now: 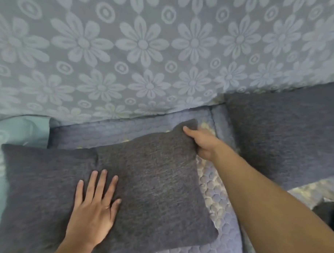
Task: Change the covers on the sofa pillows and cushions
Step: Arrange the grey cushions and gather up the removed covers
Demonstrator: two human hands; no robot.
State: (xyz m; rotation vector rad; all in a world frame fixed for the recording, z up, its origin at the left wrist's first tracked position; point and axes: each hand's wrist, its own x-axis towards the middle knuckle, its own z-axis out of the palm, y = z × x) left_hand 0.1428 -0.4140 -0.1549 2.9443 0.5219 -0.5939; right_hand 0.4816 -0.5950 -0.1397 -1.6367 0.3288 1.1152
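a dark grey pillow (157, 175) lies on the quilted sofa seat (213, 186). the right hand (201, 142) grips its far right corner; the left hand (95, 205) presses flat, fingers spread, on a second grey pillow (39, 188) overlapping it at left. a third pillow (287, 134) leans far right against the flowered backrest cover (146, 50).

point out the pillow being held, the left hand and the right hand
dark grey pillow (157, 175): head view, middle of its face
left hand (92, 214): head view, back of the hand
right hand (203, 142): head view, knuckles at the pillow's corner
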